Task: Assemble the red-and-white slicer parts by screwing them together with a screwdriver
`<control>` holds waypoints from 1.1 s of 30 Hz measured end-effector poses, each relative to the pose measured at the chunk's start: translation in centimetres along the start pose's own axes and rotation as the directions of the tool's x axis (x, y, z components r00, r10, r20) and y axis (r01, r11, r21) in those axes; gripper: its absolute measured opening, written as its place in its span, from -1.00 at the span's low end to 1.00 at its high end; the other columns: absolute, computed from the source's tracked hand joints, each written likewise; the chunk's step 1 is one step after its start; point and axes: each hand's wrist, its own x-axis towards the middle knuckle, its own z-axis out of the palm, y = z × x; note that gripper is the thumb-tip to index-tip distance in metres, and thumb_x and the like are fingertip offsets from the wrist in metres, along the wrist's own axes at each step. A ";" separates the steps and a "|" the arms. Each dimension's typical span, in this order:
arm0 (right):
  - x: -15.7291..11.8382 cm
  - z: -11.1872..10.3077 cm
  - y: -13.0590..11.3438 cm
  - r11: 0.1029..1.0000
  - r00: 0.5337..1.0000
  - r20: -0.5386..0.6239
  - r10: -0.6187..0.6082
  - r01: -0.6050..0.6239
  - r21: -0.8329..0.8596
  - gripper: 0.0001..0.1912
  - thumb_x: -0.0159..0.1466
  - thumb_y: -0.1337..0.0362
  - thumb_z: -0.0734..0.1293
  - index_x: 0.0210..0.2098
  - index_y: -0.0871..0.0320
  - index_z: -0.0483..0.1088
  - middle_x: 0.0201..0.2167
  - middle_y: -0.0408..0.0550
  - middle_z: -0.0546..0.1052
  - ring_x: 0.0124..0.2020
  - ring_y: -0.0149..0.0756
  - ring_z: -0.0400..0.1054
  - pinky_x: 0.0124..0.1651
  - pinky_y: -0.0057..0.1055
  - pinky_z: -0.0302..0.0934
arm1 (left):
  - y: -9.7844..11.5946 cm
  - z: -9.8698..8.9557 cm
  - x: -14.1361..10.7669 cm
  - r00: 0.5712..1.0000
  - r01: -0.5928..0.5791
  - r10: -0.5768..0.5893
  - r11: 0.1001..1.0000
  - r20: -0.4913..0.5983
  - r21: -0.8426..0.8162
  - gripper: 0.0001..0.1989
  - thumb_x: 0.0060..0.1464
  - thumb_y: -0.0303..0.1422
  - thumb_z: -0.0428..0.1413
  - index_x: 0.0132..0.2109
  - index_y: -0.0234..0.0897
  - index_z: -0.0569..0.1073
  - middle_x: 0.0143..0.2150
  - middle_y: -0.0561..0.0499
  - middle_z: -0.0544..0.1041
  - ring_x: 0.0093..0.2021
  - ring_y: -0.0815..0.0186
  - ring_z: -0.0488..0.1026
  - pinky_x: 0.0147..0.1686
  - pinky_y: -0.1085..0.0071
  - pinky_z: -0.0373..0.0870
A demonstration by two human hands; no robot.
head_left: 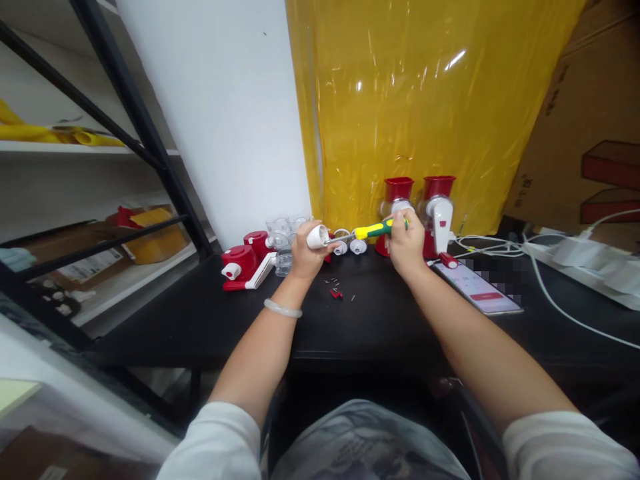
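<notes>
Two red-white machines (441, 220) stand right behind your R hand (406, 243), the L one partly covered by it. To its R: phone (483, 288), white cables (493, 247), then a power strip (595, 267). Red bases (240, 262) and clear cups (284, 262) sit just beside your L hand (306, 252); white discs (358, 243) are behind, btwn both hands.

Your L fingers wrap a white part (316, 237), open end facing R; your R fist is closed round a screwdriver (385, 228), shank pointing L to that opening. Both are up over the table (380, 327).

Metal bits (335, 282) and a red piece (336, 294) lie below, btwn your forearms. Tabletop shows from there to the front edge, also R toward the phone and L toward the shelf frame (135, 110).

Can't tell if the tip's inside the part or just at its rim. Some cups are hidden behind your L hand; phone text's too blurry, & the power strip's cut off at R.
</notes>
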 end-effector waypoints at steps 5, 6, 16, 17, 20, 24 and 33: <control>-0.4 -0.3 -1.2 0.990 0.991 -0.057 -0.121 0.115 -0.087 -0.66 0.27 -0.07 0.14 -0.39 0.05 0.24 -0.50 -0.12 0.35 -0.45 -0.30 0.31 -0.45 -0.39 0.14 | 0.6 0.0 0.4 0.994 -0.103 0.100 0.992 -0.044 -0.069 -0.38 0.02 0.15 0.10 0.05 -0.11 0.14 -0.18 -0.03 0.49 -0.16 0.22 0.52 -0.11 0.17 0.43; -0.5 -0.4 -1.3 0.989 0.991 -0.061 -0.122 0.116 -0.096 -0.67 0.27 -0.06 0.13 -0.39 0.05 0.24 -0.50 -0.12 0.35 -0.45 -0.30 0.31 -0.45 -0.39 0.13 | 0.7 -0.1 0.5 0.992 -0.124 0.120 0.989 -0.049 -0.085 -0.40 0.02 0.13 0.11 0.05 -0.10 0.14 -0.18 -0.02 0.49 -0.16 0.22 0.52 -0.12 0.17 0.43; -0.6 -0.2 -1.5 0.980 0.974 -0.185 -0.130 0.098 -0.174 -0.58 0.28 -0.10 0.16 -0.52 0.07 0.19 -0.61 -0.18 0.23 -0.53 -0.36 0.20 -0.45 -0.39 0.11 | 0.9 -0.7 0.7 0.996 -0.067 0.066 0.998 0.059 0.015 -0.42 -0.04 0.23 0.06 -0.20 -0.20 0.31 -0.26 -0.05 0.49 -0.16 0.19 0.48 -0.16 0.17 0.42; -0.5 -0.1 -1.3 0.982 0.976 -0.186 -0.112 0.080 -0.172 -0.56 0.28 -0.12 0.16 -0.53 0.07 0.17 -0.63 -0.18 0.21 -0.53 -0.35 0.20 -0.46 -0.39 0.10 | 0.8 -0.6 0.7 0.996 -0.084 0.084 0.996 0.038 0.007 -0.43 -0.05 0.22 0.07 -0.19 -0.20 0.31 -0.26 -0.04 0.48 -0.16 0.19 0.48 -0.16 0.16 0.42; -0.2 0.0 -0.5 0.988 0.983 -0.172 -0.065 0.040 -0.149 -0.52 0.26 -0.16 0.16 -0.57 0.06 0.14 -0.65 -0.18 0.15 -0.52 -0.32 0.22 -0.47 -0.38 0.11 | 0.6 -0.5 0.7 0.994 -0.110 0.110 0.994 -0.004 0.014 -0.41 -0.06 0.23 0.08 -0.14 -0.17 0.29 -0.26 -0.02 0.48 -0.17 0.18 0.48 -0.15 0.14 0.42; -0.2 0.1 0.0 0.999 0.995 -0.097 0.024 -0.027 -0.026 -0.50 0.28 -0.19 0.05 -0.49 0.06 0.24 -0.57 -0.10 0.27 -0.42 -0.23 0.31 -0.41 -0.32 0.21 | 0.6 -0.5 0.8 0.990 -0.137 0.137 0.991 0.018 -0.007 -0.43 -0.03 0.16 0.13 -0.07 -0.15 0.26 -0.22 -0.02 0.48 -0.16 0.19 0.48 -0.15 0.16 0.41; -0.6 0.5 -0.7 0.995 0.999 0.041 -0.031 0.027 0.101 -0.67 0.26 -0.05 0.15 -0.34 0.05 0.32 -0.32 -0.03 0.40 -0.32 -0.23 0.36 -0.33 -0.29 0.29 | -1.7 -0.4 0.2 0.997 -0.070 0.069 0.996 0.025 0.051 -0.39 -0.04 0.09 0.20 0.01 -0.13 0.20 -0.15 -0.03 0.45 -0.15 0.22 0.47 -0.15 0.21 0.39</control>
